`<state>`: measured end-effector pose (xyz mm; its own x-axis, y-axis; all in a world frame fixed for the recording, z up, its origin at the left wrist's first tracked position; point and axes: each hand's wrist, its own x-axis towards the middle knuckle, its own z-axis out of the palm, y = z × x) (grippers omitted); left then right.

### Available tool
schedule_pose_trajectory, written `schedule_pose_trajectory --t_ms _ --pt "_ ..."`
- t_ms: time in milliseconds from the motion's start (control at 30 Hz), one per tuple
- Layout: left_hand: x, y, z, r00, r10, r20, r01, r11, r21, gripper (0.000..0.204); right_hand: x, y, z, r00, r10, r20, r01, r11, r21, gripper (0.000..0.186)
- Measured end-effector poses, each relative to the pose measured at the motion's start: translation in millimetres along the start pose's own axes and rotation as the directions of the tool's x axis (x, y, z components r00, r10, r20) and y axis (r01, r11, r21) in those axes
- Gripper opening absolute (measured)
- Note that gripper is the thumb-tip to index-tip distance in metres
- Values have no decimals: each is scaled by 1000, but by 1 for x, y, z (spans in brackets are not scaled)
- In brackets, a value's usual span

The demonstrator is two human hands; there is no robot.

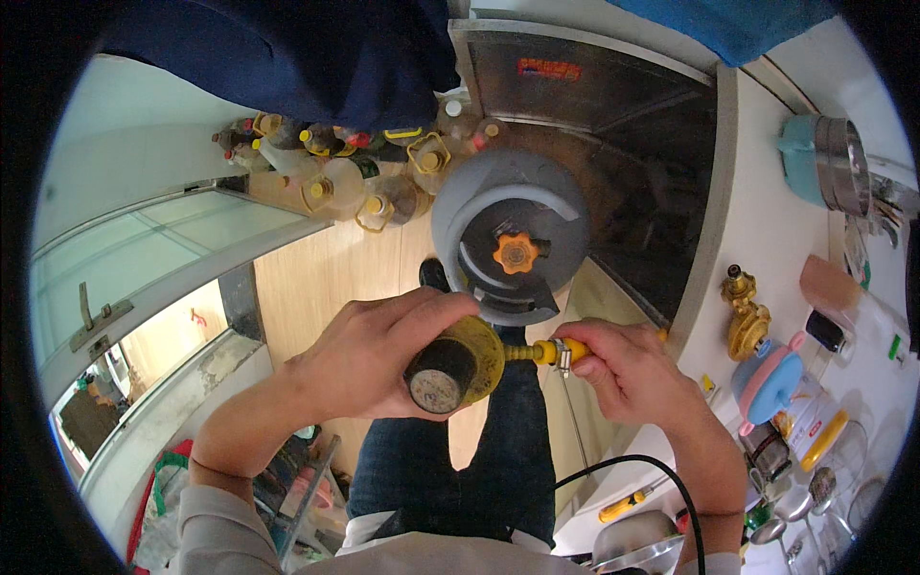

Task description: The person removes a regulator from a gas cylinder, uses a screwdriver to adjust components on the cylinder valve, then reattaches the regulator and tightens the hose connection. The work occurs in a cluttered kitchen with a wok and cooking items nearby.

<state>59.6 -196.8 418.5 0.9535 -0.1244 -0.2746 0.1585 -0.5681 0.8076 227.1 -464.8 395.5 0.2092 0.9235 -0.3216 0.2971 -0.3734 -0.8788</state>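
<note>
My left hand [369,350] is wrapped round a yellow gas regulator [487,359] with a round black cap facing me. From the regulator's right side a ribbed yellow nozzle [519,354] runs into the end of a yellow gas hose [575,349]. A metal hose clamp [563,358] sits around that end. My right hand [628,372] grips the hose just behind the clamp, its fingers closed. Beyond my hands a grey gas cylinder [546,172] stands on the floor, with an orange valve knob [516,253] inside its collar.
Several bottles [335,187] stand at the far left. On the right-hand counter lie a brass regulator [747,331], a yellow-handled screwdriver [623,505] and a blue-and-pink round item [769,383]. Ladles [793,503] crowd the lower right. A glass-paned door [182,230] stands ajar at left.
</note>
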Motion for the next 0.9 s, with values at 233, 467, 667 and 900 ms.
schedule_pose_trajectory --t_ms 233,467,667,900 --pt "4 19 -20 989 16 145 -46 978 203 77 1 -15 7 994 39 101 -28 994 -105 28" --pt "3 8 -11 979 85 183 -118 977 176 72 3 -15 20 994 37 105 -27 994 -102 30" --pt "-5 5 5 987 70 146 -70 998 -10 68 -5 -11 24 997 7 75 -4 999 -42 41" --pt "1 9 5 988 49 145 -48 999 -10 70 -3 -8 26 997 20 74 -21 1000 10 38"
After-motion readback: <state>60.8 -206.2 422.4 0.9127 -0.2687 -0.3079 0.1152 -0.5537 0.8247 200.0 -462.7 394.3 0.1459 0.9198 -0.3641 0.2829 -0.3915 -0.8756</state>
